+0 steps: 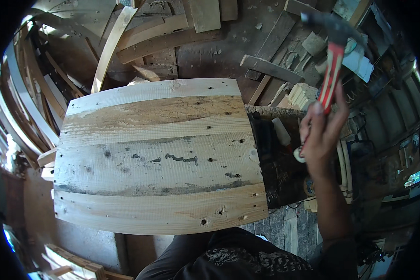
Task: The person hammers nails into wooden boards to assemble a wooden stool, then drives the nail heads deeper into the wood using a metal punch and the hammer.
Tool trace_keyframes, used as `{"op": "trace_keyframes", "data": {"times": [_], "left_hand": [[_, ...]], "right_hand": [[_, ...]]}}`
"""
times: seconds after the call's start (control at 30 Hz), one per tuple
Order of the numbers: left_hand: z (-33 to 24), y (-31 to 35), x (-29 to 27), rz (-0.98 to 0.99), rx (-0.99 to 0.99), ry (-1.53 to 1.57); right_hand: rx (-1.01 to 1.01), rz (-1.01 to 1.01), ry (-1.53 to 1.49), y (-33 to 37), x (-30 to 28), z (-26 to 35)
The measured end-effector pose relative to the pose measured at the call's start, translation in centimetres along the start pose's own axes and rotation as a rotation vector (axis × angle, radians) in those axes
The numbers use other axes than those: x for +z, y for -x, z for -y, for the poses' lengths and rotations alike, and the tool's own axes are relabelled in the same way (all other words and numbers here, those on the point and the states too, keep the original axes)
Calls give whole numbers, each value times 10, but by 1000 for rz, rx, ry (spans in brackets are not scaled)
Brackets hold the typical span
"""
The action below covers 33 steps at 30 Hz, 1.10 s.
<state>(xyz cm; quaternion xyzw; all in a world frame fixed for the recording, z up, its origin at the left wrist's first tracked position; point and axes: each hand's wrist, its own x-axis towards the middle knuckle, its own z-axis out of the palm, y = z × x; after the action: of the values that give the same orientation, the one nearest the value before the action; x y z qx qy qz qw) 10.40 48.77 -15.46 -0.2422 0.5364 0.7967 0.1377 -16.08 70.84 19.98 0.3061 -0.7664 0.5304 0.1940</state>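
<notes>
My right hand (323,133) is raised at the right, closed around the red and white handle of a claw hammer (332,70). The hammer's dark metal head points up and away and is a little blurred. To the left of it, a panel of several joined planks (158,154) lies flat in front of me. Its boards run from left to right, with dark nail holes near the right end and grey stains across the middle board. The hammer is apart from the panel. My left hand does not show anywhere.
Beside the panel's right edge is a dark bench top (284,177) with a pale bottle-like object (281,131) on it. Loose boards (158,35) lie on the floor beyond. Long wooden strips (28,93) lean at the left. Stacked wood pieces (74,263) sit at lower left.
</notes>
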Motion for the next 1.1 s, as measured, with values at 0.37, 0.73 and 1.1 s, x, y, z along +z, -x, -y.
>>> {"op": "trace_keyframes", "data": {"times": [0.37,0.73,1.1], "left_hand": [[2,-13,-8,-17,14,8],[5,-59,5,-113,130,-287],[35,-47,7,-249,469,-1603]], "right_hand": [[-125,125,520,25,6,-35],[389,247,557,216,-48,-157],[521,-33,211,221,-159,-239]]}}
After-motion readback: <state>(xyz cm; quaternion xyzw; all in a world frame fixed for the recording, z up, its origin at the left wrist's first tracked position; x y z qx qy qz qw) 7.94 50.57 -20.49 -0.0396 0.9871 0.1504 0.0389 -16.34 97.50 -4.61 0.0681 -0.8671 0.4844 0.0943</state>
